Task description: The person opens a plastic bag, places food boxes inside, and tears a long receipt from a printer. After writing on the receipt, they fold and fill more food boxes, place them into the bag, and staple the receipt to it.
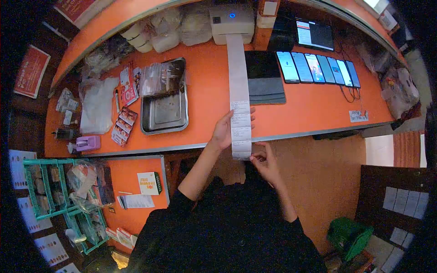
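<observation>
A long white paper strip (237,73) runs down from the white printer (232,26) at the top middle, over the orange counter and past its front edge. Small printed text blocks show on its lower part. My left hand (223,130) lies under the strip from the left, its fingertips showing at the right side. The fingers of my right hand (265,161) pinch the strip's lower right edge near its end.
A metal tray (165,113) with plastic packs and red packets lie left on the counter. Right of the strip are a dark mat (266,91), several lit phones (315,68) and a monitor (315,34). Green racks (45,182) stand lower left, a green bin (348,236) lower right.
</observation>
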A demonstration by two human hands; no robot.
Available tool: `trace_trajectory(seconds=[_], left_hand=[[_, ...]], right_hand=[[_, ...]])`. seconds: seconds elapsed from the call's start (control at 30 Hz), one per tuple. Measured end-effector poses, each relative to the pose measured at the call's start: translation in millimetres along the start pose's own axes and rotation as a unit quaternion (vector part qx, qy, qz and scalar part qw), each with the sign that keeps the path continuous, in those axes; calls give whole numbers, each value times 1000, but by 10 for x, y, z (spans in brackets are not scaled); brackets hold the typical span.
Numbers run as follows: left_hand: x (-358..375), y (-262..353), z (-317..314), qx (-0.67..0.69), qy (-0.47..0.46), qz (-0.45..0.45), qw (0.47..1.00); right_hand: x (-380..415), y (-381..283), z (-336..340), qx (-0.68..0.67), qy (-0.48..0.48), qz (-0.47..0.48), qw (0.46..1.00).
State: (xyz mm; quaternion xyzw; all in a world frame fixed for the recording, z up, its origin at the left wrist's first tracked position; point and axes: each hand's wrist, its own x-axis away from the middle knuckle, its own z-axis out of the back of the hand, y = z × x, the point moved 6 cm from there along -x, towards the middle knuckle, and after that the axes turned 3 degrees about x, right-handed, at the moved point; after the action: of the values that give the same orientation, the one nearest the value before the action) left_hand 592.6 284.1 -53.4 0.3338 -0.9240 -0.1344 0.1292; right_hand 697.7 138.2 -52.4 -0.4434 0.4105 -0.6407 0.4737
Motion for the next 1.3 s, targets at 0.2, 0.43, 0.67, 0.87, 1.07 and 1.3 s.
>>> trace_trajectory(seconds=[0.2, 0.43, 0.67, 0.87, 1.07, 1.3], left_hand=[[15, -58, 23, -29, -18, 1, 999], [26, -50, -71, -11, -13, -15, 1000], [51, -26, -196, 15, -19, -30, 999], [161, 24, -449, -17, 28, -53, 998], [554, -69, -606, -115, 139, -65, 981], [1104, -373, -828, -163, 172, -127, 963]], right_hand=[[-109, -59, 31, -27, 42, 43, 998], [-169, -134, 108, -3, 17, 35, 999], [-254, -45, 119, -35, -34, 28, 998], [-320, -349, 172, -100, -155, -2, 983], [-468, -829, 269, -166, -205, 56, 963], [-656, -1060, 323, -176, -263, 18, 949]])
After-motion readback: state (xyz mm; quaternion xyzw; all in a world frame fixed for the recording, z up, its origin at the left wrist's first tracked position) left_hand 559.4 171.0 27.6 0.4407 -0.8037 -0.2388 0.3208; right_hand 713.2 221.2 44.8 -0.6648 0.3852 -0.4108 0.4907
